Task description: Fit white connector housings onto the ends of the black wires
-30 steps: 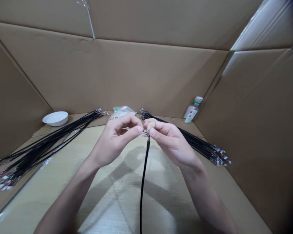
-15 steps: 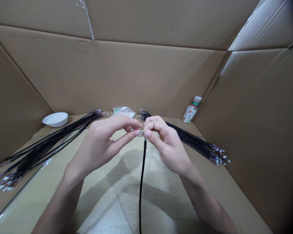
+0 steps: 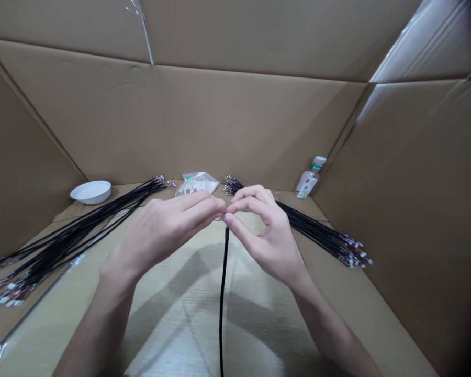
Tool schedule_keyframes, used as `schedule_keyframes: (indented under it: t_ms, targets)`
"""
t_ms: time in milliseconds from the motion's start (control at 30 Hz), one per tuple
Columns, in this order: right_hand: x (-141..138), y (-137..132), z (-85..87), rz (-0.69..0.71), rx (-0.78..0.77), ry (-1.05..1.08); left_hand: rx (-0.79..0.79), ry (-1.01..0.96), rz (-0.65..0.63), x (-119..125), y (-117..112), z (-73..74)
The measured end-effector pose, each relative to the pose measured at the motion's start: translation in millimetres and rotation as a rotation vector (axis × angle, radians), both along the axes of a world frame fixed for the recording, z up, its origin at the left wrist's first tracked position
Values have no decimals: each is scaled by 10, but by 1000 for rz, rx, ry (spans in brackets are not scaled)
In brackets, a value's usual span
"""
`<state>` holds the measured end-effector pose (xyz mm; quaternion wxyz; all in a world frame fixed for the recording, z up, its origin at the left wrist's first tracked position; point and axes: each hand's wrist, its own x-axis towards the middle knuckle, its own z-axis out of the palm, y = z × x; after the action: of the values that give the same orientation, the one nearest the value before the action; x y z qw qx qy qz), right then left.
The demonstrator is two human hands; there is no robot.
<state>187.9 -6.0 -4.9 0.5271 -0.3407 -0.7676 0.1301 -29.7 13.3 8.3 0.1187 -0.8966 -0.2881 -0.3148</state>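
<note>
A black cable (image 3: 223, 293) hangs down toward me from between my fingertips, over the pale tabletop (image 3: 172, 314). My right hand (image 3: 264, 235) pinches the cable's far end, where thin wires come out, between thumb and bent fingers. Touching it from the other side, my left hand (image 3: 168, 228) has its fingers closed, with the back of the hand turned up. What the left fingertips grip is hidden behind the fingers. Only a little of the thin wires shows just under the fingertips.
Bundles of black cables with white connectors lie at left (image 3: 74, 225) and right (image 3: 317, 230). A white bowl (image 3: 91, 192) stands back left, a clear plastic bag (image 3: 198, 183) with small white pieces back centre, a bottle (image 3: 311, 178) back right. Cardboard walls (image 3: 259, 125) enclose the table.
My left hand has rolled over, its thumb now hidden and its fingers closed against the right fingertips. The cable's top has shifted slightly left with my right hand.
</note>
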Motion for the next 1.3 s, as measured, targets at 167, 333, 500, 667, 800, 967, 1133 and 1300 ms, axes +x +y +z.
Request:
schedule_keyframes:
  t_ms: [167, 333, 500, 667, 800, 967, 1133, 1300]
  targets:
    - [-36, -16, -44, -137, 174, -88, 41, 41, 19, 3, 19, -33]
    - [-74, -12, -108, -256, 274, -134, 76, 49, 34, 22, 51, -69]
    - [-89, -5, -128, -262, 211, -139, 52, 48, 29, 36, 78, -86]
    - [-105, -15, -139, -243, 116, -101, 35, 30, 9, 40, 107, -101]
    - [-146, -23, -180, -265, 92, -88, 15, 5, -1, 39, 111, -101]
    - [-177, -34, -202, -281, 157, -76, 20, -8, -6, 31, 108, -100]
    - [-122, -70, -119, -193, 49, -4, -125, -198, -84, 66, 107, -50]
    - [-69, -80, -59, -160, -31, 41, -564, -493, -66, 89, 44, 34]
